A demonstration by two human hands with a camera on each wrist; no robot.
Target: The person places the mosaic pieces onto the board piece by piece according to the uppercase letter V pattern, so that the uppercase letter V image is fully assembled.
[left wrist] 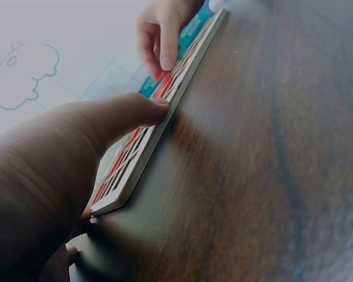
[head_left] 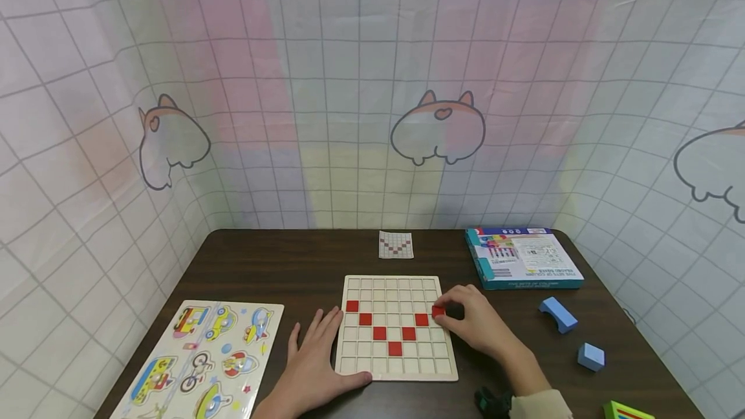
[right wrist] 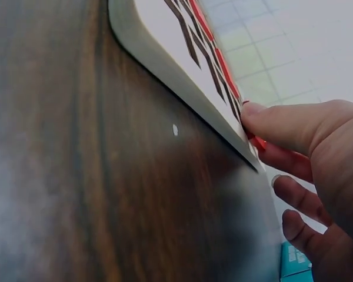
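A pale square grid board (head_left: 431, 367) lies on the dark table, with several red square tiles (head_left: 395, 348) set in its cells in a V shape. At the board's right edge my right hand (head_left: 480, 322) pinches a red tile (head_left: 438, 311) between thumb and forefinger, over the end of the V's right arm; the right wrist view shows this tile (right wrist: 258, 143) tilted. My left hand (head_left: 314, 361) rests at the board's left side, fingers extended along the edge, and its thumb (left wrist: 147, 108) lies on the near rim.
Behind the board lies a small pattern card (head_left: 396, 245). A picture puzzle board (head_left: 233, 335) is at left. To the right are a flat box (head_left: 526, 258), a blue arch block (head_left: 559, 314), a blue block (head_left: 591, 356) and a green object (head_left: 627, 410). Curtains surround the table.
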